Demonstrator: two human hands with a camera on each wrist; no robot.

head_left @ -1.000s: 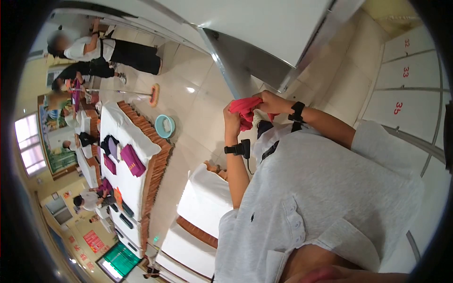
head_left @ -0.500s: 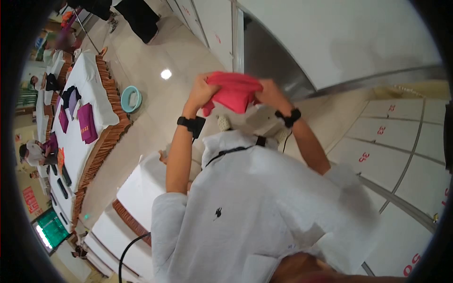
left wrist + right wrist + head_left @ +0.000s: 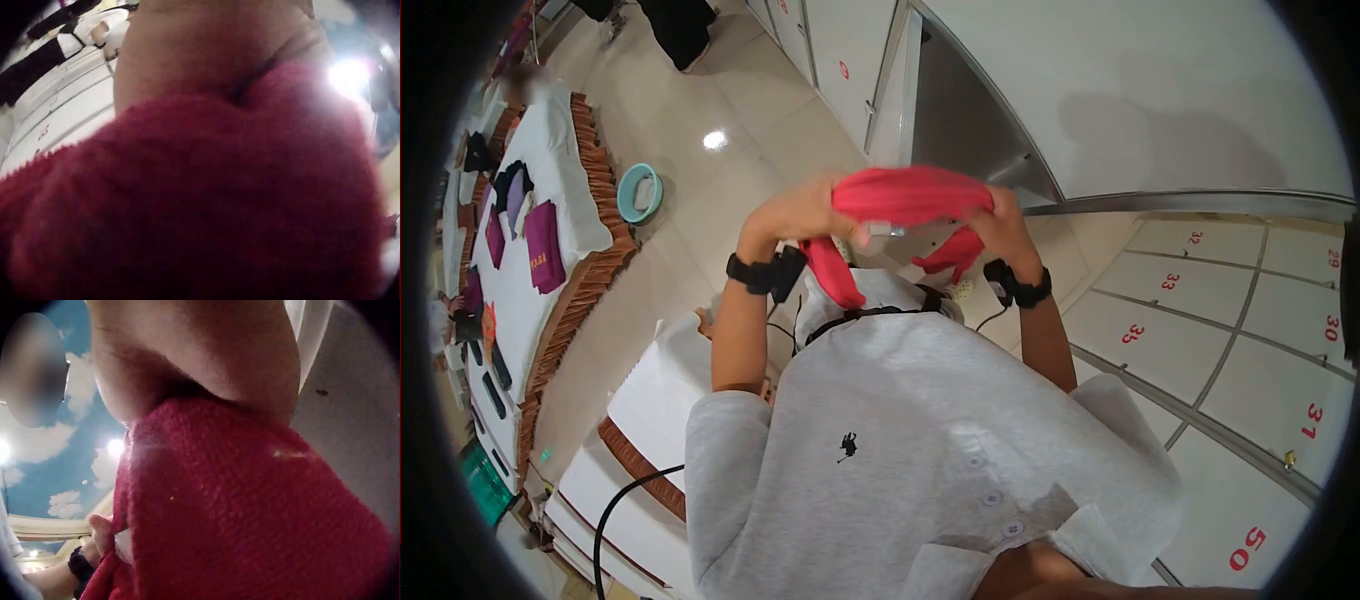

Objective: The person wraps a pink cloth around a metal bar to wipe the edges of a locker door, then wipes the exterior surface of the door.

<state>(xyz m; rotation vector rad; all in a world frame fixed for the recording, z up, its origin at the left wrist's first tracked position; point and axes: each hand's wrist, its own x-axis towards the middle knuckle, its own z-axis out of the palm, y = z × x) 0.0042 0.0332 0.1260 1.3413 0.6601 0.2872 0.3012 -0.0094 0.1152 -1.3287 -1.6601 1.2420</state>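
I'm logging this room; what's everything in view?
Cloth: 1, red, mid head view
Beds: several, white, left
Lockers: several, white, right and top
Floor: 1, cream, upper left
Basin: 1, light blue, on floor
Bundles: at least 2, purple, on a bed
Cable: at least 1, black, lower left
People: at least 2, dark clothes, upper left
Ceiling: 1, blue and white, right wrist view
Shirt: 1, grey, bottom middle
Wrist straps: 2, black, one per wrist
Left hand: 1, bare, holding cloth
Right hand: 1, bare, holding cloth
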